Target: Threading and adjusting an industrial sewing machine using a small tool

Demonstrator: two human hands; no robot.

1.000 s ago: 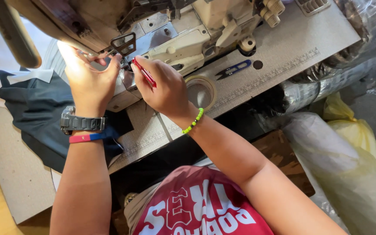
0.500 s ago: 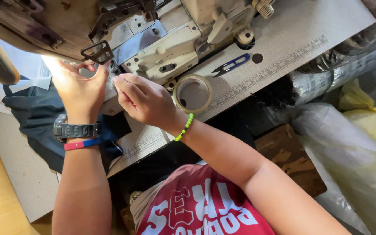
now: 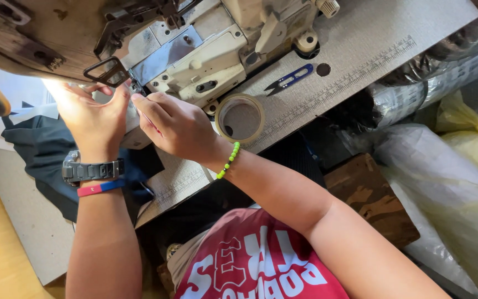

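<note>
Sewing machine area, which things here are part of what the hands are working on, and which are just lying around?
In use: left hand, right hand, both at the sewing machine, and the dark cloth under the left wrist.

Lying about: tape roll, blue thread snips, plastic bags.

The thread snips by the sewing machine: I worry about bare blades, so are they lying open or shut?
Shut, as far as shows: the blue thread snips lie flat on the machine table, blades together to a point.

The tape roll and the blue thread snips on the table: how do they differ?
The tape roll is a pale open ring lying flat near the right hand; the thread snips are slim, blue-handled with dark blades, and lie farther from it. Both rest untouched on the grey sewing table.
</note>
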